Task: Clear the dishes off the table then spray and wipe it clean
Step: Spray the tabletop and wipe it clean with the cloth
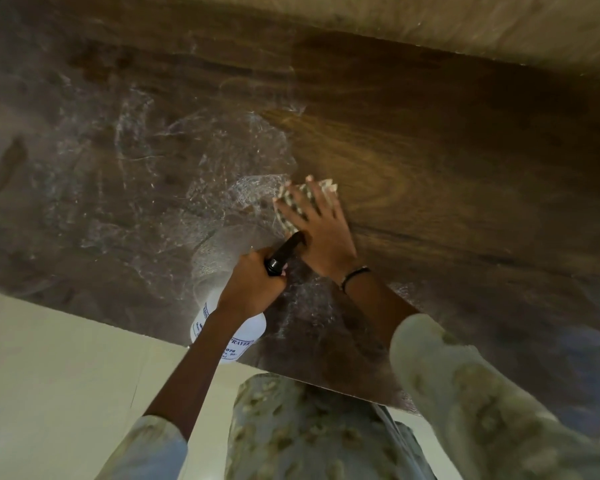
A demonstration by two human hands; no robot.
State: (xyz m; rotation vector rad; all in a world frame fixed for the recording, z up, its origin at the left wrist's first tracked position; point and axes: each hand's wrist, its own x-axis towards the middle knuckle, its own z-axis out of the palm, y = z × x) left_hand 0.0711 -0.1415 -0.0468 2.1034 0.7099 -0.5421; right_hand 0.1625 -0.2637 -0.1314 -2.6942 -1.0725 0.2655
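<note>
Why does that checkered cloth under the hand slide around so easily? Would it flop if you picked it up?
The cloth probably slides easily because the table around it looks wet with spray streaks. It lies flat under the right hand, so it seems thin and soft; lifted, it would likely droop. It looks light, though dampness may add weight.

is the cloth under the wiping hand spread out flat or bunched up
Flat. The checked cloth lies pressed against the table under the right hand's splayed fingers, with its edges showing past the fingertips. Whether it is folded in layers cannot be told.
</note>
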